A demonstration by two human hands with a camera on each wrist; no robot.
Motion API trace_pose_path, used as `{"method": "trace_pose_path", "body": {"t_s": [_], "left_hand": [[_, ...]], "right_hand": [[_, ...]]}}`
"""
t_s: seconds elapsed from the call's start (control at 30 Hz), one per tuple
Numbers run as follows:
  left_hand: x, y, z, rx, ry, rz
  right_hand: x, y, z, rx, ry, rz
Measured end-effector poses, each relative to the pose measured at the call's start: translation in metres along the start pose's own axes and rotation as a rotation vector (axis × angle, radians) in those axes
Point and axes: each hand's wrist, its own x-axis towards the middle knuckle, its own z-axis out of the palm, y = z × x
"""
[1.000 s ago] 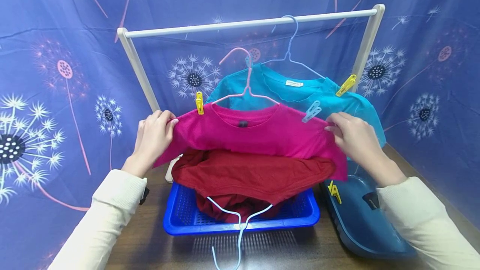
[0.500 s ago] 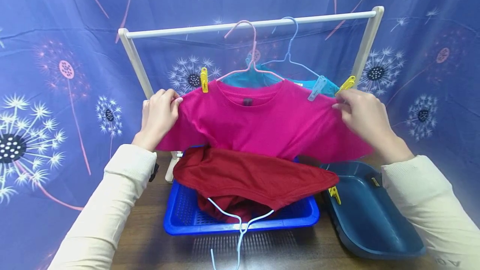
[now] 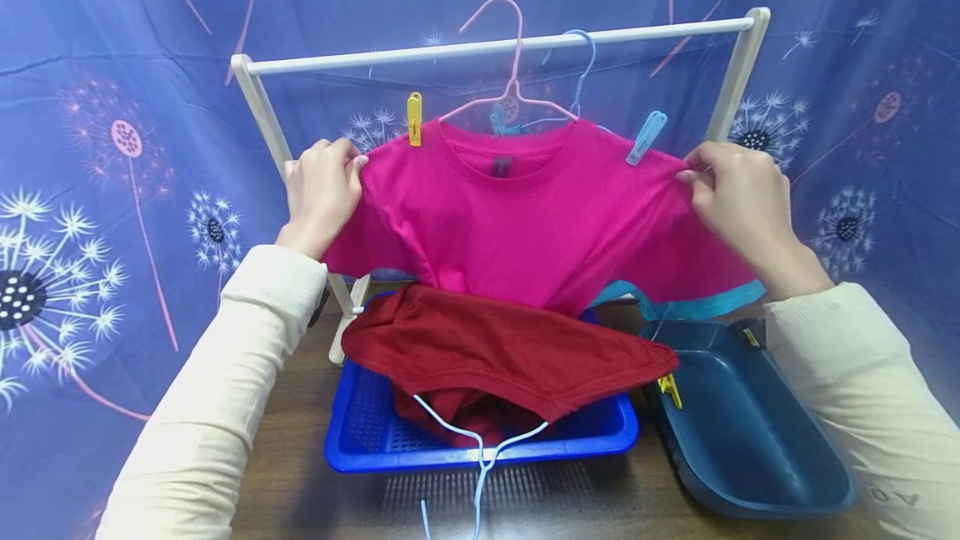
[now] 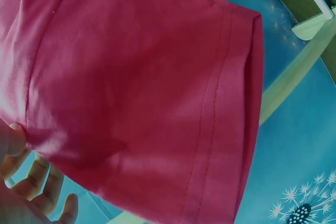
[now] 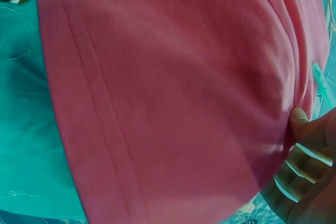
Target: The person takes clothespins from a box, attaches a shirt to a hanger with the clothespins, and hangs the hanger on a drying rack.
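Observation:
A magenta T-shirt [image 3: 510, 223] on a pink hanger [image 3: 516, 65] is stretched between both hands in front of the rack. My left hand [image 3: 322, 194] pinches its left shoulder seam, near a yellow clothespin [image 3: 414, 119]. At the opposite shoulder my right hand [image 3: 742, 198] pinches the cloth, thumb pressed on it in the right wrist view, beside a light-blue clothespin [image 3: 647, 138]. The pink hook rises above the rack's white rail [image 3: 450, 51]. A blue hanger [image 3: 587, 65] hangs on that rail; its turquoise shirt [image 3: 705, 305] is mostly hidden behind the magenta one.
Below, a blue basket [image 3: 360, 463] holds a dark red garment [image 3: 495, 340] with a pale-blue hanger [image 3: 480, 448] poking out toward me. To its right stands a dark teal tub [image 3: 757, 440] with a yellow clothespin [image 3: 670, 390] clipped to its rim. A patterned cloth hangs behind.
Both hands have raised the magenta shirt, and the pink hook has gone from below the rail to above it. The turquoise shirt is now largely covered. The red garment stays in the basket.

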Motion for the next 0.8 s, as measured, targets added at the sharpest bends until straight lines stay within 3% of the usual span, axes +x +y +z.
{"method": "trace_pose_path", "body": {"t_s": [0.3, 0.8], "left_hand": [[0.01, 0.005, 0.008, 0.033, -0.043, -0.06], [0.001, -0.001, 0.031, 0.012, -0.124, -0.115]], "right_hand": [[0.007, -0.004, -0.001, -0.007, -0.02, 0.046], [-0.001, -0.001, 0.013, 0.021, 0.015, -0.002]]}}
